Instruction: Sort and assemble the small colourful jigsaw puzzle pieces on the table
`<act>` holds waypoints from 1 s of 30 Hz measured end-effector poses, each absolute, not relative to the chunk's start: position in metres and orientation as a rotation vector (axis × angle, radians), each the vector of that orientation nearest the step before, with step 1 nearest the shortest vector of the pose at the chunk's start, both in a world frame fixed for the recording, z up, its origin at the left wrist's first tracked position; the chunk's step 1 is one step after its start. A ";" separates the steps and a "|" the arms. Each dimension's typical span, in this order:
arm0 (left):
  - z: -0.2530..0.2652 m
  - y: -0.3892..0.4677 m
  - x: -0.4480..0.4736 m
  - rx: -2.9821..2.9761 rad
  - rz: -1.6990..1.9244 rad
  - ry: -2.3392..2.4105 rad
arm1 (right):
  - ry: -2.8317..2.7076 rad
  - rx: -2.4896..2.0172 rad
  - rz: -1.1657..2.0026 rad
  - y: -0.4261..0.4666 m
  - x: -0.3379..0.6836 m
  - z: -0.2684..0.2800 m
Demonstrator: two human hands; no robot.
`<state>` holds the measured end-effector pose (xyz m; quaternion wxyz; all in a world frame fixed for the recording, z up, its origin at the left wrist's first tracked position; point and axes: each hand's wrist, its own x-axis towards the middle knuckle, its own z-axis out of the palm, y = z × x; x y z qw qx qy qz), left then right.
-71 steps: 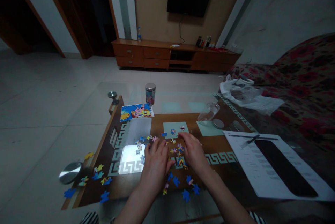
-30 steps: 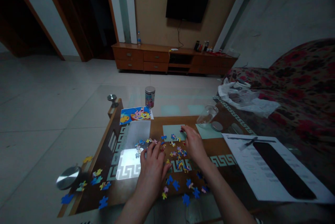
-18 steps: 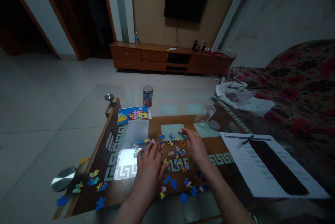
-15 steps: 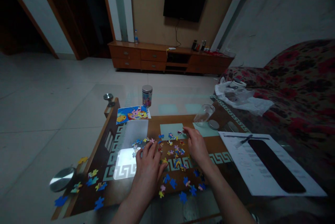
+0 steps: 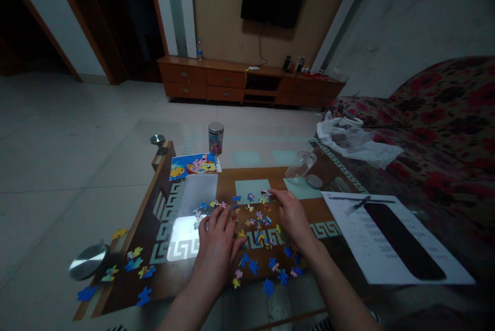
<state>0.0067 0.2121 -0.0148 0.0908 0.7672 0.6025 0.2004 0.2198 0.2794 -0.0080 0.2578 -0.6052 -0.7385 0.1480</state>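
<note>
Loose jigsaw puzzle pieces [image 5: 259,220] are scattered over the glass-topped table [image 5: 185,284]. Fingers spread and palm down, my left hand [image 5: 217,235] rests over pieces left of the middle, hiding some of them. My right hand [image 5: 293,216] has its index finger stretched towards a dark and white puzzle piece [image 5: 264,193], at or against its edge; its other fingers are bent and partly hidden. Blue pieces [image 5: 268,286] lie nearer me, between my forearms. More pieces [image 5: 144,296] sit at the table's left side.
A cartoon picture sheet [image 5: 195,165] and a printed tin [image 5: 215,138] stand at the far left. A clear jar [image 5: 300,165] lies tipped beside a round lid [image 5: 314,181]. At right, papers [image 5: 359,248] carry a black phone-like slab [image 5: 404,241] and a pen [image 5: 358,205].
The view has shifted slightly. My right index fingertip is a little closer to the dark and white puzzle piece, while my left hand stays nearly in place.
</note>
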 end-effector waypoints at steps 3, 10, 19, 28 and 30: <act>-0.015 0.213 0.006 2.268 0.601 1.809 | -1.945 -1.771 0.302 0.279 0.231 -0.007; -0.021 0.210 0.006 2.309 0.626 1.809 | -2.097 -1.792 0.265 0.273 0.225 -0.007; -0.022 0.210 0.007 2.312 0.640 1.810 | -2.126 -1.863 0.301 0.278 0.212 -0.007; -0.018 0.208 0.002 2.311 0.641 1.826 | -2.107 -1.901 0.306 0.275 0.221 0.000; -0.016 0.207 0.001 2.321 0.644 1.815 | -2.134 -1.863 0.350 0.270 0.217 0.000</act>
